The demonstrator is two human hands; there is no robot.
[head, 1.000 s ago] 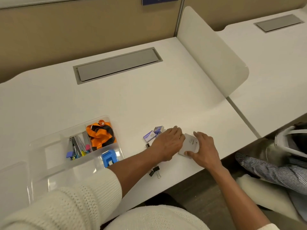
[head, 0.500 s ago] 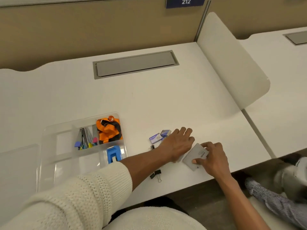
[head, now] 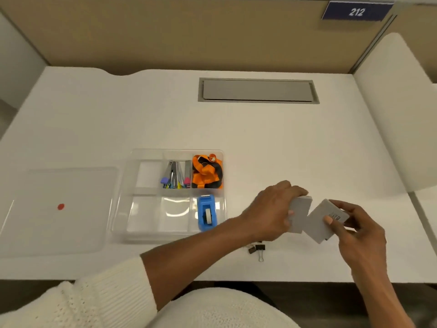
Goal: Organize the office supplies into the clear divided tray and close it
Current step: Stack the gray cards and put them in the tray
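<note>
The clear divided tray [head: 123,209] sits on the white desk, left of my hands. It holds an orange and black lanyard [head: 207,174], several clips with coloured tips [head: 175,177] and a blue tape dispenser [head: 207,213]. Its clear lid [head: 59,209], marked with a red dot, lies flat to the left. My left hand [head: 269,209] grips one small grey box [head: 299,216]. My right hand [head: 354,230] grips a second grey box [head: 321,223], tilted, its corner touching the first. Black binder clips [head: 256,249] lie near the desk's front edge, partly hidden under my left wrist.
A grey cable hatch [head: 257,91] is set into the desk at the back. A white curved divider [head: 399,110] rises on the right, and a tan partition with a blue sign [head: 356,11] stands behind. The desk's front edge runs just below the binder clips.
Both hands have lifted off the desk, each now holding a grey box; before, only one box showed under my right hand. The head view has swung left, bringing the lid into sight.
</note>
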